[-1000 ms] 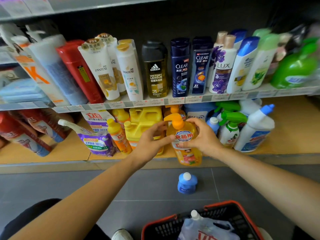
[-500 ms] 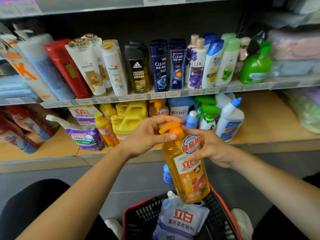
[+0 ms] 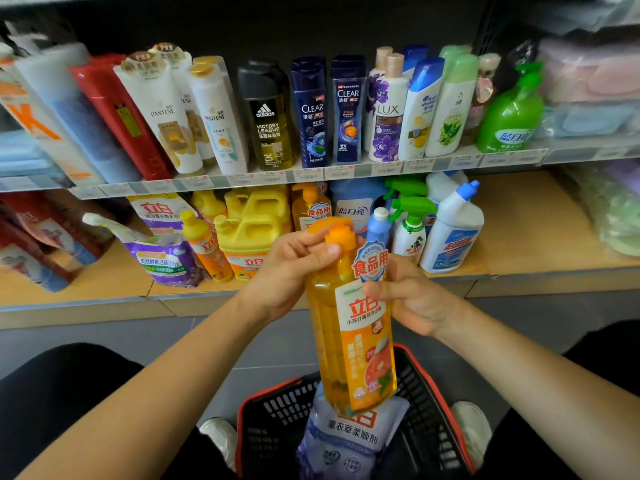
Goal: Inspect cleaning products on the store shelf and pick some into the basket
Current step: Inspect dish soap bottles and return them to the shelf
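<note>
Orange bottle [image 3: 351, 341] above basket [image 3: 277, 414] rim; left hand [image 3: 291, 271] grips pump [image 3: 341, 234], right hand [image 3: 412, 299] body.

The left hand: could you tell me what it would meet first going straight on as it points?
The orange pump bottle, whose neck the left hand grips; behind it, probably the right hand.

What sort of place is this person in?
Probably a shop's toiletries and cleaning aisle: paper price tags line the shelf edge under rows of shampoo bottles, and an orange pump bottle is held above a black plastic basket with a red rim.
</note>
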